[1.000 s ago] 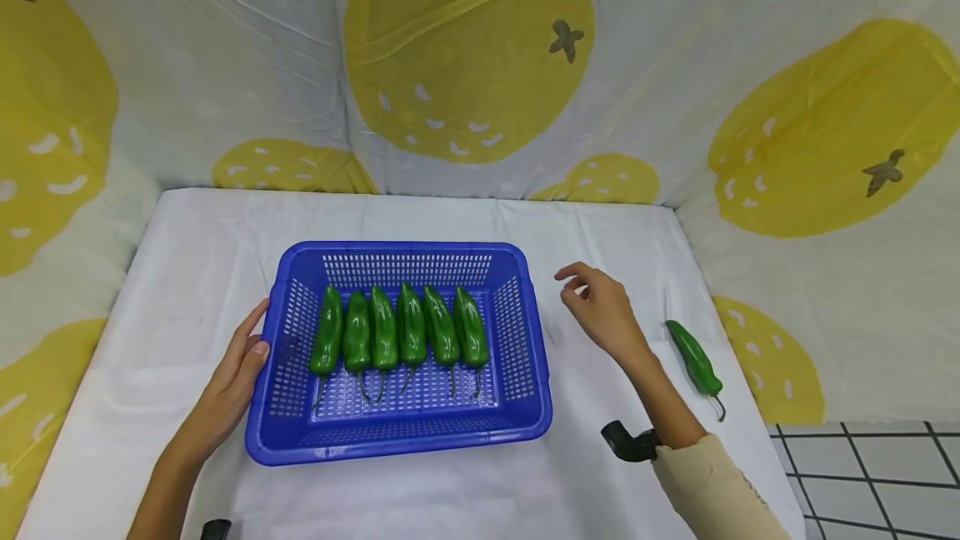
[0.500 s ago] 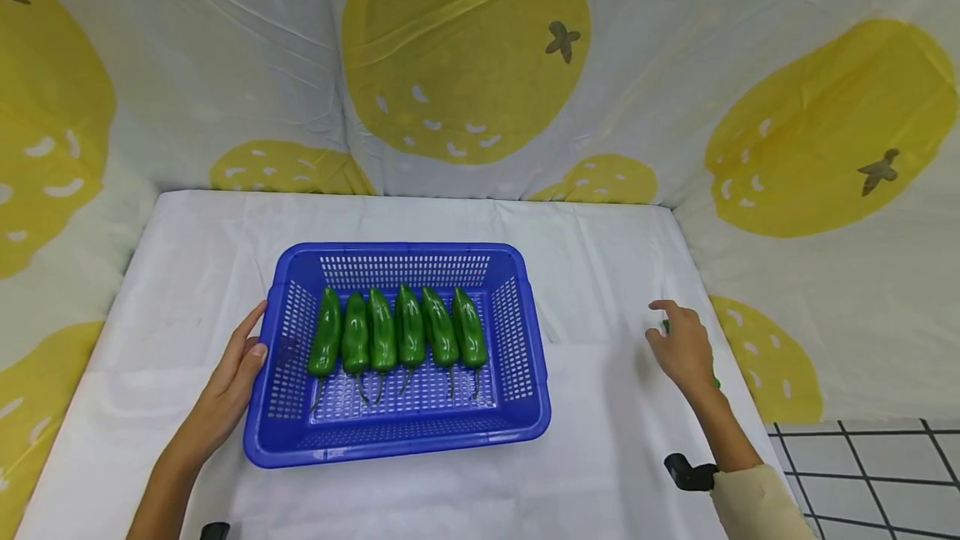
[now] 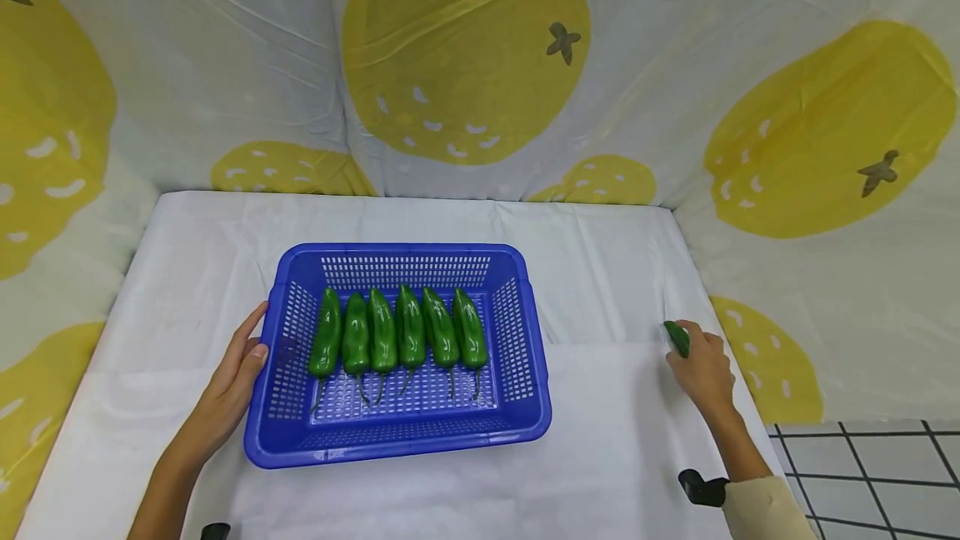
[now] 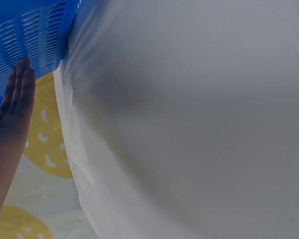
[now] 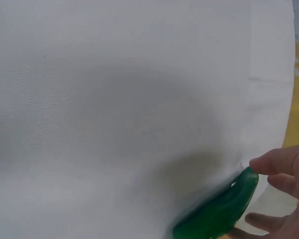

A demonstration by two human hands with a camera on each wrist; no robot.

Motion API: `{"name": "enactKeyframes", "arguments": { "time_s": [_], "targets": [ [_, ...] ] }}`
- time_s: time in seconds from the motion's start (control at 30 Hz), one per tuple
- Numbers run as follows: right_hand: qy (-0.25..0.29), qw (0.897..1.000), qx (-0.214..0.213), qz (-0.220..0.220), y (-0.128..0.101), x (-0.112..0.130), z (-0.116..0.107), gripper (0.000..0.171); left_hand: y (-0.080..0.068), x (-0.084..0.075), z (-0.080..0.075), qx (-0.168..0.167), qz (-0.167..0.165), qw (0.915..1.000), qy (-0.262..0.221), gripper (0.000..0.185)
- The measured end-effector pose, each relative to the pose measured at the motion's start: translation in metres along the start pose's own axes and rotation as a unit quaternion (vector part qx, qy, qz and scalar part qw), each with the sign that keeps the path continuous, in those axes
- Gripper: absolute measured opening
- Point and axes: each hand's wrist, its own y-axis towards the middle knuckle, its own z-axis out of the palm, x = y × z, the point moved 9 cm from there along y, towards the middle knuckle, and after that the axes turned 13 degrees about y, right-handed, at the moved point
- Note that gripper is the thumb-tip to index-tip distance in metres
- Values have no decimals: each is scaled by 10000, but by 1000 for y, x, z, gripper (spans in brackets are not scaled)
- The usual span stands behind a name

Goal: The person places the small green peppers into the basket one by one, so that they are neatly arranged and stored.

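A blue slotted basket (image 3: 517, 357) stands mid-table with several green peppers (image 3: 397, 327) lined up side by side, stems toward me. My left hand (image 3: 255, 332) lies flat against the basket's left wall, fingers straight; the left wrist view shows the same hand (image 4: 17, 99) beside the basket (image 4: 30, 35). Near the table's right edge my right hand (image 3: 693, 357) covers a lone green pepper (image 3: 677, 337), only its tip showing. In the right wrist view the fingers (image 5: 274, 162) and thumb curl round that pepper (image 5: 219, 211), which lies on the cloth.
The table wears a white cloth (image 3: 600, 273). Sheets printed with yellow fruit (image 3: 465, 48) close off the back and both sides. The table's right edge (image 3: 750, 407) runs just beside my right hand, with tiled floor (image 3: 870, 473) below it.
My right hand has swung from beside the basket rightward and down onto the lone pepper, and now curls round it. The left hand, basket and lined-up peppers have stayed put.
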Motion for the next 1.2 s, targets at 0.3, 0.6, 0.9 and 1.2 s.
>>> {"name": "enactKeyframes", "arguments": {
  "time_s": [0.3, 0.6, 0.9, 1.2],
  "targets": [
    [-79, 9998, 85, 179, 0, -14, 3, 58, 0, -1, -2, -21, -4, 10000, -19, 58],
    [-81, 9997, -193, 136, 4, -26, 3, 57, 0, -2, -1, -19, 2, 10000, -6, 57],
    [-48, 9993, -375, 31, 6, -26, -2, 57, 0, -1, -2, -69, -62, 9999, -39, 58],
    [143, 9987, -392, -303, 3, -3, -4, 56, 0, -1, -1, -9, -21, 10000, -36, 57]
  ]
}}
